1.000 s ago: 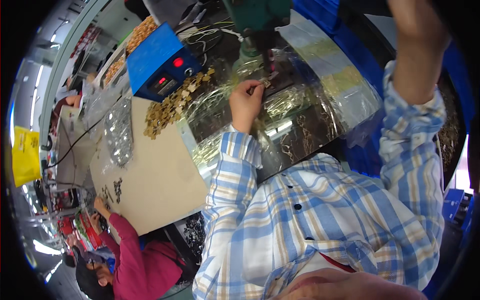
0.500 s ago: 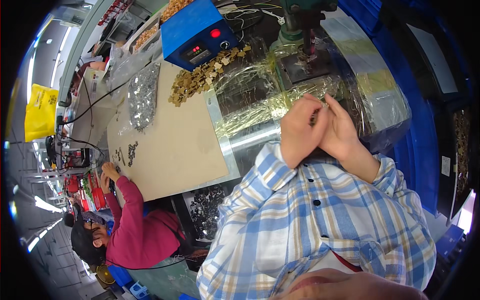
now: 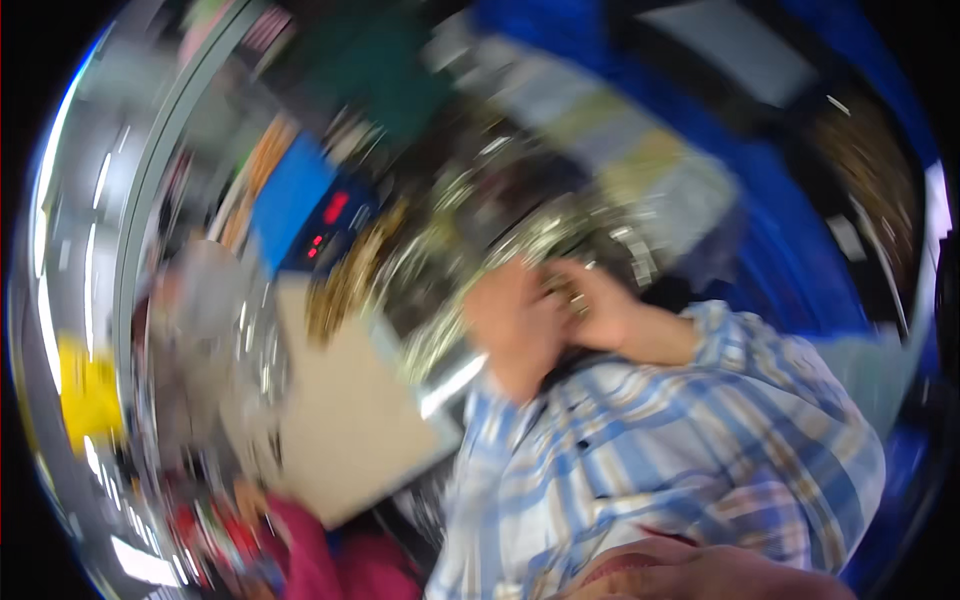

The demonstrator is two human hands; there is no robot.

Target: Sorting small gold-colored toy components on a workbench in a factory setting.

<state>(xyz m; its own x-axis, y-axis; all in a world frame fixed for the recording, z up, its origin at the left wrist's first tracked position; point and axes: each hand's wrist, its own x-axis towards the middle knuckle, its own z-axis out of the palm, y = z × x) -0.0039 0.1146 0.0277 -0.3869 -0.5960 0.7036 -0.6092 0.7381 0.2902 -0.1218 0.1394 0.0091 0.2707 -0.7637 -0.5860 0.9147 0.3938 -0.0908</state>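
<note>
The picture is heavily blurred by motion. My left hand (image 3: 515,325) and my right hand (image 3: 600,300) are pressed together in the middle of the view, over a shiny foil-like sheet (image 3: 480,250). Both arms wear blue and white plaid sleeves (image 3: 650,450). Something small and glinting sits between the fingers, but the blur hides what it is and which hand grips it. A pile of small golden parts (image 3: 345,280) lies to the left of the hands.
A blue box with red lights (image 3: 305,215) stands at the left, behind a tan board (image 3: 350,420). A person in a magenta sleeve (image 3: 330,560) is at the lower left. A yellow bag (image 3: 85,390) hangs at the far left.
My right hand came down from the upper right and met the left hand. The head has swung, so the whole scene shifted and blurred.
</note>
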